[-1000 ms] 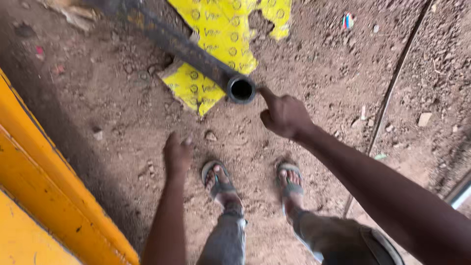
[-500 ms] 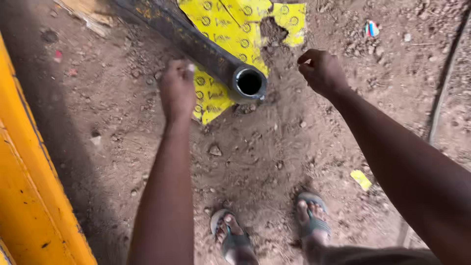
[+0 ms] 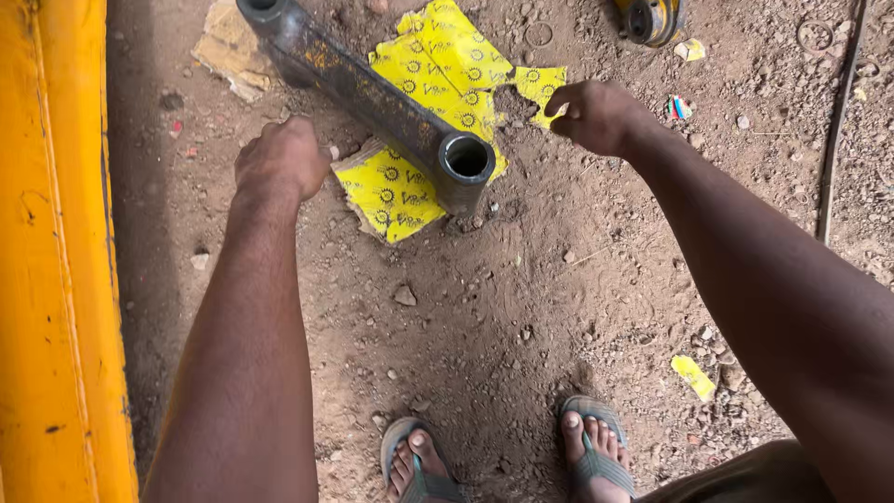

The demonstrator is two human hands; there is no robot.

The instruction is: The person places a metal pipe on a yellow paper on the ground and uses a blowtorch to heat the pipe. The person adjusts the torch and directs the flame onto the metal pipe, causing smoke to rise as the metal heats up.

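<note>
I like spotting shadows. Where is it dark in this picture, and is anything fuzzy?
Head view: soft daylight, no glare; a dim shadow band lies on the dirt ground beside the yellow panel; the metal pipe has a black hollow end; the left hand and right hand look sharp, with the near forearms slightly soft.

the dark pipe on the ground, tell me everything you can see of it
The dark pipe is a thick, hollow tube, metal by its look, grimy with yellowish smears. It lies flat and diagonal on torn yellow printed cardboard over bare dirt, its open round end toward the feet. Neither the left hand nor the right hand touches it.
</note>
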